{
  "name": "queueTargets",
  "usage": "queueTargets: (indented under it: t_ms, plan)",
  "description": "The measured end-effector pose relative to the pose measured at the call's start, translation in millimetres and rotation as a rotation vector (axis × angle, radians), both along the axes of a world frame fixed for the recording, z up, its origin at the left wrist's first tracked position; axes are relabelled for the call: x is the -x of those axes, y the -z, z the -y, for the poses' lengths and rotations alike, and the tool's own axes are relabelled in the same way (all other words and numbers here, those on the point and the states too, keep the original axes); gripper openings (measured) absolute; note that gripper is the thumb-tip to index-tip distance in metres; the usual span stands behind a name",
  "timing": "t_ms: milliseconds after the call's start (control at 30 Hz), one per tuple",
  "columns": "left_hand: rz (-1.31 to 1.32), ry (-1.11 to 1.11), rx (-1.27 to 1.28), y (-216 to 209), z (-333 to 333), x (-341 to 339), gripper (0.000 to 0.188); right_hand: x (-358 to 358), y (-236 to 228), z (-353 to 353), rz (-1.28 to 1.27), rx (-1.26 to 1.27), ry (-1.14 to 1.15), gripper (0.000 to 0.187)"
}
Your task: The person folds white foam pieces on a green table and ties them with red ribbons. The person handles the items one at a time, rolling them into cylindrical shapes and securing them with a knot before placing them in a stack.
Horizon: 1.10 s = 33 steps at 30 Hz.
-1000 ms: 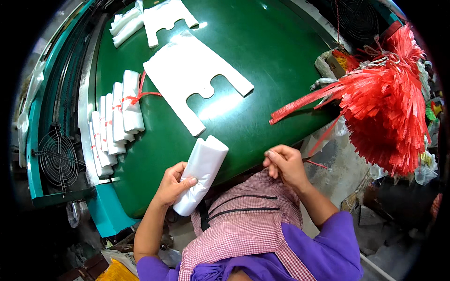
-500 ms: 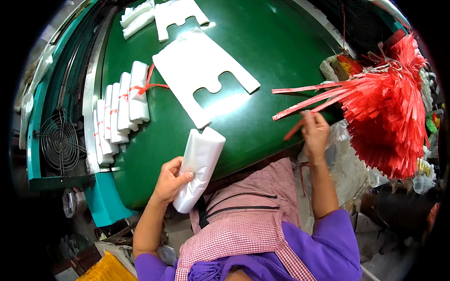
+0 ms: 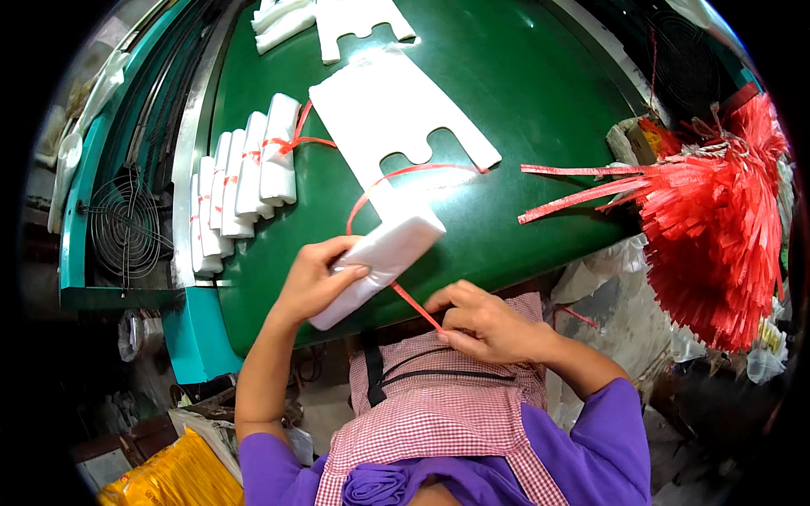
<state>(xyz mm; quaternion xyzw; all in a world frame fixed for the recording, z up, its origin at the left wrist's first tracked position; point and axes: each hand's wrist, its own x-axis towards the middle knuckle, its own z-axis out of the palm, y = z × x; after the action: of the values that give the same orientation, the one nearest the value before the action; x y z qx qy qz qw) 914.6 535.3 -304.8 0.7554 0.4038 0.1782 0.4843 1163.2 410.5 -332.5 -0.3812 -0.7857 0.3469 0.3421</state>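
And here, right in the middle of the frame, a folded white roll (image 3: 384,257) is gripped by the left hand (image 3: 316,282), its thumb pressed across the top face, its other fingers partly hidden by the plastic. The roll is held at a tilt, lower end to the left, upper end to the right, over the near edge of the green table (image 3: 540,93).

Just below and to the right, a red strip (image 3: 418,308) is pinched by the right hand (image 3: 489,325), thumb against curled fingers, and pulled straight between hand and roll! Behind the roll the strip is lost from sight; beyond it, a loop is seen curving up and across to the right, its far end by one handle of a flat white bag (image 3: 388,118) at upper centre.

Over at left of centre, a row of tied rolls (image 3: 278,156) is lined up side by side, each bound in red. At the top edge, a second flat bag (image 3: 363,17) is laid out beside some untied rolls (image 3: 287,25). And on the right side, a thick red bunch of strips (image 3: 713,236) is hung, two long ends stretched leftward over the table.
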Motion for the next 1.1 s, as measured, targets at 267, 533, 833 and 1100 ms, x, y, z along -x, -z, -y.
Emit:
queueTargets:
  t_ms: [267, 533, 833, 1100]
  plan:
    - [-0.085, 0.166, -0.585, 28, 21, -35, 0.044, 22, 2, -64, -0.771, 0.829, -0.046, 0.027]
    - [0.307, -0.141, 0.009, 45, 21, -15, 0.014, 33, 18, -45, 0.133, -0.221, 0.128, 0.021]
    - [0.213, -0.111, -0.145, 54, 23, -18, 0.009, 40, 12, -57, -0.314, 0.427, 0.003, 0.014]
    - [0.112, 0.351, -1.042, 49, 40, -15, 0.015, 40, 31, -63, -0.143, 0.025, 0.074, 0.020]
